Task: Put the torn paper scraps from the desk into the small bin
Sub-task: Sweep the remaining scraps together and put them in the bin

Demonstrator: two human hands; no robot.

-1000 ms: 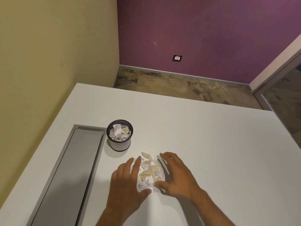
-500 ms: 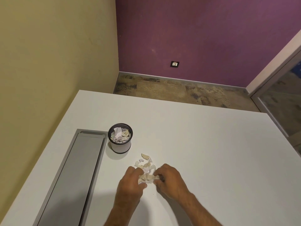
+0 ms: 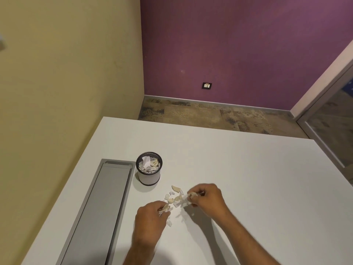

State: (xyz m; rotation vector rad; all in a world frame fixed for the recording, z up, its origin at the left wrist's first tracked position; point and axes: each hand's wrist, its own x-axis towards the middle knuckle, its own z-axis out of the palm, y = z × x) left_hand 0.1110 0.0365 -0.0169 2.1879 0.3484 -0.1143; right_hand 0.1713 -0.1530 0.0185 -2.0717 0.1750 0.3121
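A small black mesh bin (image 3: 149,176) stands on the white desk (image 3: 248,178), holding several white and cream paper pieces. Torn paper scraps (image 3: 174,197) lie in a loose heap just right of and nearer than the bin. My left hand (image 3: 150,219) is at the heap's near left side, its fingers curled round a bunch of scraps. My right hand (image 3: 207,197) is at the heap's right side and pinches another bunch, lifted slightly off the desk. A few stray scraps (image 3: 169,223) lie below the left hand's fingers.
A long grey cable-tray lid (image 3: 99,211) is sunk into the desk left of the bin. A yellow wall runs along the desk's left edge. Beyond the desk's far edge are patterned floor and a purple wall.
Both hands closed from spread over the heap to gripping scraps. They have now drawn apart, the right hand rising to the right, the left staying low.
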